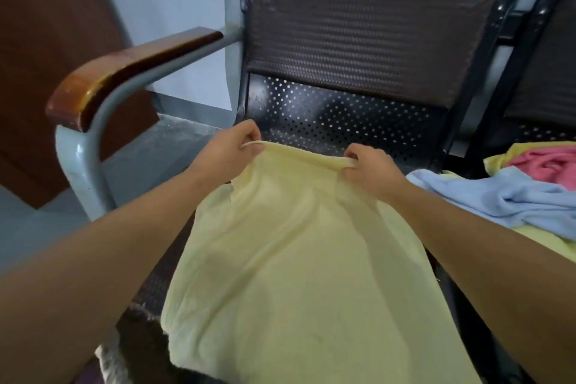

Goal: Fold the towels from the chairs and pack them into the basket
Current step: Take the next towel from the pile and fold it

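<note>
A pale yellow towel (290, 265) is stretched over the black perforated chair seat (343, 115), hanging down toward me. My left hand (233, 146) pinches its far left corner. My right hand (371, 168) pinches the far right corner. Both hold the far edge taut just above the seat. On the seat to the right lies a heap of towels: a light blue towel (498, 196), a pink towel (548, 165) and more yellow cloth (542, 240). No basket is in view.
A wooden armrest (124, 72) on a grey metal frame (81, 165) stands at the left. The dark woven chair back (367, 34) rises behind the seat. A brown door (46, 40) and pale wall are at the far left.
</note>
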Tool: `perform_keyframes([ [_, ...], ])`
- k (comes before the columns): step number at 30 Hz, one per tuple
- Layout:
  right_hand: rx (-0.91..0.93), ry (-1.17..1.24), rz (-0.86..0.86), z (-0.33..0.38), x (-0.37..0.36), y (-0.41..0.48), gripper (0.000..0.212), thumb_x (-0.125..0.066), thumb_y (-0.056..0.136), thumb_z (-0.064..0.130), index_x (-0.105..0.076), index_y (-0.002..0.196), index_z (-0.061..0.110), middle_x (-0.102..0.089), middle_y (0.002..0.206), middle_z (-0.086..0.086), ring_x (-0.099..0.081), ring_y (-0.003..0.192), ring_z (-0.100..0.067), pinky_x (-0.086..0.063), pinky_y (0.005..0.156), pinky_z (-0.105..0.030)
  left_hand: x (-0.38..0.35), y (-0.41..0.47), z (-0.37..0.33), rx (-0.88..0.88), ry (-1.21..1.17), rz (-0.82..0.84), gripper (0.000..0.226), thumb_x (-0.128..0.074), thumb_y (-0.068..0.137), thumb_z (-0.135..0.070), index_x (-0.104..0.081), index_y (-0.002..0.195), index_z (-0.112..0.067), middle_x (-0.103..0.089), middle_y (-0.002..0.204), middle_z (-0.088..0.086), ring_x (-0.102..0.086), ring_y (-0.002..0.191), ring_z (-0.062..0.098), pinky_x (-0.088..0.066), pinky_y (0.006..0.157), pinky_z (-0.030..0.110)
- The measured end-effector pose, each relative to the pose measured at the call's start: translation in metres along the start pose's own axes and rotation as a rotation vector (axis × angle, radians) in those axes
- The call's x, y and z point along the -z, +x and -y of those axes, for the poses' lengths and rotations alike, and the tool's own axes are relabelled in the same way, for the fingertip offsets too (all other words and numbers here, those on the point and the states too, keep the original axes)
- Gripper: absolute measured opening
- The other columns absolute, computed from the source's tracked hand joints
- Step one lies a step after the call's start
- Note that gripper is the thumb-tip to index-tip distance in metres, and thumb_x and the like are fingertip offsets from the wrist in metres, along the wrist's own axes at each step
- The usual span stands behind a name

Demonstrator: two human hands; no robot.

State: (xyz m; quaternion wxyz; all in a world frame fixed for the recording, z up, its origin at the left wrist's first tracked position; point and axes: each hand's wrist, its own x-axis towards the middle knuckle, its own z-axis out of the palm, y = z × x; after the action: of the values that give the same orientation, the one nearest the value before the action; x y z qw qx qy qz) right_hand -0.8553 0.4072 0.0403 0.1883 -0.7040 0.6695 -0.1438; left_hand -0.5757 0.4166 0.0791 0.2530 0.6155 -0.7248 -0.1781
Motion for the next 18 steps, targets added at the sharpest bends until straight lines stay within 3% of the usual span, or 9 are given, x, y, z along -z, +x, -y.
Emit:
perform_keyframes([
  [3, -0.073, 0.047, 0.081, 0.003, 0.029, -0.019, 0.024, -0.077, 0.083, 0.029, -0.067, 0.084, 0.008, -0.066, 0.073, -0.007, -0.063, 0.068, -0.025, -0.049, 0.062, -0.036, 0.021, -0.022, 0.005, 0.049, -0.095, 0.010, 0.013, -0.056, 0.099, -0.029, -0.053, 0.087, -0.029, -0.056, 0.073, -0.004, -0.051, 0.064, 0.013, -0.042, 0.056, 0.028],
  [7, -0.026, 0.230, 0.168, 0.020, 0.065, -0.063, 0.035, -0.086, 0.077, 0.029, -0.059, 0.070, 0.008, -0.055, 0.052, -0.003, -0.051, 0.047, -0.019, -0.042, 0.053, -0.032, 0.057, -0.061, 0.004, 0.047, -0.268, 0.179, 0.022, -0.061, 0.097, -0.024, -0.054, 0.078, -0.032, -0.057, 0.073, -0.005, -0.049, 0.065, 0.013, -0.039, 0.059, 0.030],
  [10, -0.046, 0.561, 0.559, 0.026, 0.089, -0.087, 0.020, -0.083, 0.076, 0.017, -0.067, 0.082, 0.005, -0.069, 0.076, -0.011, -0.065, 0.067, -0.023, -0.054, 0.068, -0.037, 0.082, -0.084, -0.001, 0.185, -0.711, 0.516, 0.005, -0.066, 0.083, -0.020, -0.063, 0.079, -0.022, -0.061, 0.075, 0.002, -0.056, 0.064, 0.017, -0.043, 0.054, 0.030],
  [12, -0.066, 0.742, 0.831, 0.027, 0.101, -0.097, 0.024, -0.076, 0.081, 0.011, -0.069, 0.101, 0.000, -0.073, 0.100, -0.019, -0.072, 0.086, -0.027, -0.058, 0.080, -0.039, 0.092, -0.094, 0.000, 0.237, -0.775, 0.689, 0.009, -0.068, 0.083, -0.018, -0.062, 0.088, -0.013, -0.064, 0.081, 0.007, -0.061, 0.067, 0.018, -0.049, 0.054, 0.027],
  [13, -0.074, 0.778, 0.868, 0.028, 0.103, -0.100, 0.021, -0.072, 0.083, 0.009, -0.068, 0.102, -0.001, -0.073, 0.100, -0.018, -0.073, 0.086, -0.027, -0.059, 0.077, -0.037, 0.094, -0.097, 0.002, 0.253, -0.743, 0.711, 0.010, -0.069, 0.087, -0.018, -0.062, 0.091, -0.012, -0.065, 0.084, 0.009, -0.063, 0.070, 0.019, -0.051, 0.057, 0.027],
  [15, -0.126, 0.728, 0.735, 0.031, 0.095, -0.101, 0.014, -0.072, 0.084, 0.013, -0.068, 0.093, 0.003, -0.074, 0.090, -0.014, -0.073, 0.076, -0.024, -0.060, 0.068, -0.034, 0.089, -0.097, 0.009, 0.260, -0.517, 0.608, 0.010, -0.067, 0.094, -0.023, -0.065, 0.094, -0.013, -0.069, 0.089, 0.006, -0.065, 0.075, 0.017, -0.053, 0.064, 0.027],
  [18, -0.201, 0.543, 0.309, 0.027, 0.068, -0.087, 0.020, -0.081, 0.082, 0.023, -0.073, 0.090, 0.006, -0.076, 0.085, -0.011, -0.071, 0.070, -0.021, -0.059, 0.062, -0.032, 0.070, -0.083, 0.027, 0.176, 0.070, 0.274, 0.012, -0.064, 0.095, -0.037, -0.069, 0.089, -0.028, -0.070, 0.087, -0.009, -0.065, 0.083, 0.010, -0.047, 0.069, 0.026],
])
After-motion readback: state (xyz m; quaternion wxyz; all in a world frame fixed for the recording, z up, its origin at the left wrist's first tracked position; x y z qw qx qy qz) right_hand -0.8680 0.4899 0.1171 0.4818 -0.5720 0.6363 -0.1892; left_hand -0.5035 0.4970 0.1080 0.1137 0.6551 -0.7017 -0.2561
